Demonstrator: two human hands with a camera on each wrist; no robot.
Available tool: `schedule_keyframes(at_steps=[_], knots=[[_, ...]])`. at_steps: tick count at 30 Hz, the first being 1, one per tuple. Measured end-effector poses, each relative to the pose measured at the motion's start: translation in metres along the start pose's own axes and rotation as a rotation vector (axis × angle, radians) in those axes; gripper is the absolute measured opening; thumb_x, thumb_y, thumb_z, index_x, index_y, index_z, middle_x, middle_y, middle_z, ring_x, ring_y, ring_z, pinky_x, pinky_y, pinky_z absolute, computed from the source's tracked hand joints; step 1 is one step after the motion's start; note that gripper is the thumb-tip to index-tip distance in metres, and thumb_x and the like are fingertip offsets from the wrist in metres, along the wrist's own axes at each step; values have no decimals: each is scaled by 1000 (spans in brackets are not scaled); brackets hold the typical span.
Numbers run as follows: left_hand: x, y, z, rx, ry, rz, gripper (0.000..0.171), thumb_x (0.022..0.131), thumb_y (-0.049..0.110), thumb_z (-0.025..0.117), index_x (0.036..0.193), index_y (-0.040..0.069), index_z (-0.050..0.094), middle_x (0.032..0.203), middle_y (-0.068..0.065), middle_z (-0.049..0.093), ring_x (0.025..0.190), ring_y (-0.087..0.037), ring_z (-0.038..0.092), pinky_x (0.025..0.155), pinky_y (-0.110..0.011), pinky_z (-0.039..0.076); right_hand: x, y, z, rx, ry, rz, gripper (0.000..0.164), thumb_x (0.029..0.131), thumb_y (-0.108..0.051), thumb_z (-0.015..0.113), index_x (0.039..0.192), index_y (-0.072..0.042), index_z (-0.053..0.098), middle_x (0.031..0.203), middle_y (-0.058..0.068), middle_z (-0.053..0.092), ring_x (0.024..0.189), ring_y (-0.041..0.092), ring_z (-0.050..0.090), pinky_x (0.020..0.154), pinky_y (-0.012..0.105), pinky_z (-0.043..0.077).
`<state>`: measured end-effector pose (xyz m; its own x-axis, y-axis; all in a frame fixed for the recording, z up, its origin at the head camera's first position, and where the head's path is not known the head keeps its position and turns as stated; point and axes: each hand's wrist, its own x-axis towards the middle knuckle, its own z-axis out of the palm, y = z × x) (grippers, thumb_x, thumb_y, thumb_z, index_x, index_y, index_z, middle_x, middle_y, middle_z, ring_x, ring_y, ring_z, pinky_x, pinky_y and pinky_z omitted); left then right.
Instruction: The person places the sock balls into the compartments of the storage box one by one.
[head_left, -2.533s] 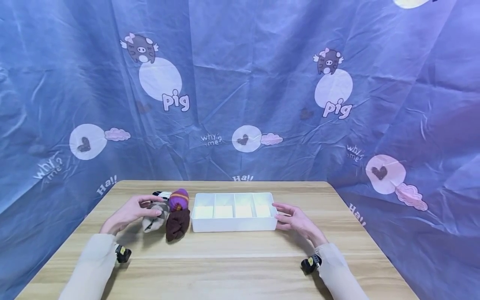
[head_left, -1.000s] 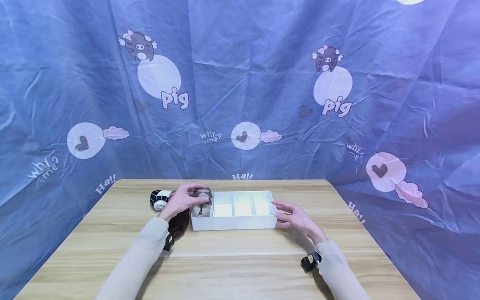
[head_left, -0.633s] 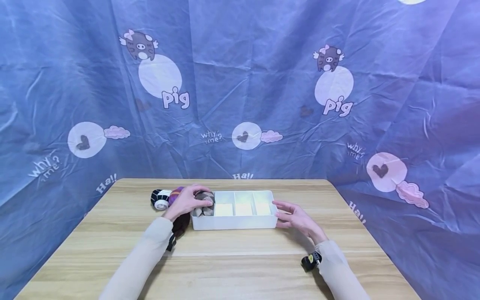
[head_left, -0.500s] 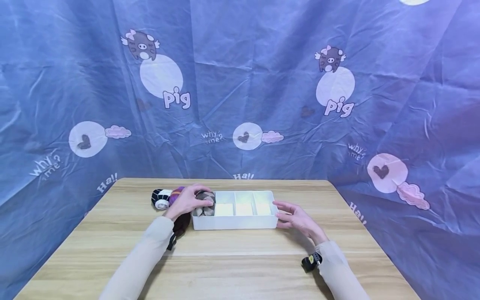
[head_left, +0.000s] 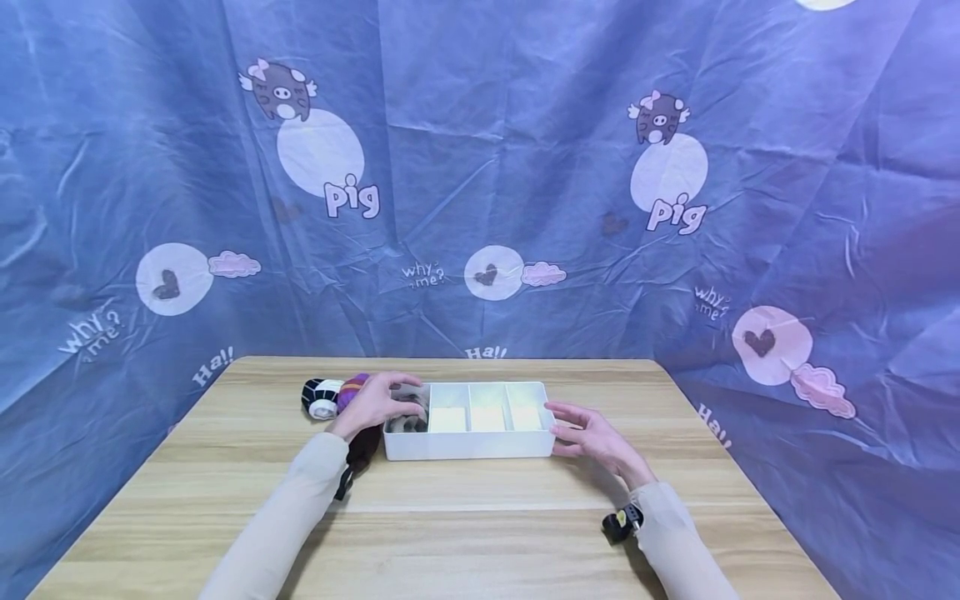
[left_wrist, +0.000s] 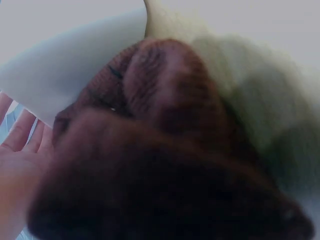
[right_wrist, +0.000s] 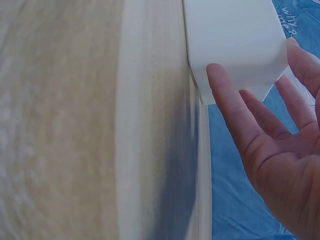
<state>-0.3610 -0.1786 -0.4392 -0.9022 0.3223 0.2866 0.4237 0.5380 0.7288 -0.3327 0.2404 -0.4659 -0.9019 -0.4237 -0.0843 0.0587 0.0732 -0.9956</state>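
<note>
A white box (head_left: 470,447) with four compartments in a row is set on the wooden surface (head_left: 480,517), close to its far edge and about midway between its left and right edges. In the compartment nearest the surface's left edge, a grey patterned fabric bundle (head_left: 408,423) is contained, partly covered by the left hand (head_left: 375,406). That hand is held over the same end of the box, with its thumb and fingers parted above the bundle. Its grip is seen to be loose; whether the bundle is touched by the fingertips cannot be told.

The right hand (head_left: 592,437) is placed at the box's end toward the surface's right edge. The end wall is touched by its extended fingers, and its grip is left uncurled.

Between the box and the surface's left edge, a black-and-white bundle (head_left: 318,397) is seen beside a purple bundle (head_left: 351,389) with orange stripes, which is partly hidden by the left hand. A dark brown bundle (head_left: 363,447) is partly covered by the left wrist, nearer the surface's front edge than those two; most of the left wrist view is filled by it. Beyond the far edge, a blue printed curtain (head_left: 480,167) is hung.
</note>
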Motion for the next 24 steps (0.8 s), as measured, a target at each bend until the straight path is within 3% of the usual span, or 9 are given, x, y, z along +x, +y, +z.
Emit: schedule_keyframes(at_steps=[8, 18, 24], knots=[[-2, -2, -2, -48, 9, -14, 53, 72, 24, 88, 119, 7, 70, 124, -9, 68, 125, -29, 56, 106, -47, 44, 0, -1, 1, -5, -4, 0, 66, 94, -7, 64, 150, 1, 31, 155, 30, 25, 111, 24, 63, 96, 43, 52], [-17, -5, -13, -91, 42, 32, 54, 77, 26, 84, 123, 3, 67, 125, -14, 67, 122, -36, 57, 105, -51, 44, -2, -2, 1, -14, -1, -8, 66, 94, -7, 64, 150, 1, 31, 155, 31, 25, 112, 22, 62, 97, 44, 51], [-31, -11, -23, -104, 99, -23, 57, 76, 28, 85, 123, 2, 66, 125, -14, 67, 116, -37, 61, 101, -51, 47, -2, -4, 1, 1, -4, -7, 66, 94, -6, 64, 150, 2, 31, 155, 31, 25, 113, 22, 62, 98, 44, 51]])
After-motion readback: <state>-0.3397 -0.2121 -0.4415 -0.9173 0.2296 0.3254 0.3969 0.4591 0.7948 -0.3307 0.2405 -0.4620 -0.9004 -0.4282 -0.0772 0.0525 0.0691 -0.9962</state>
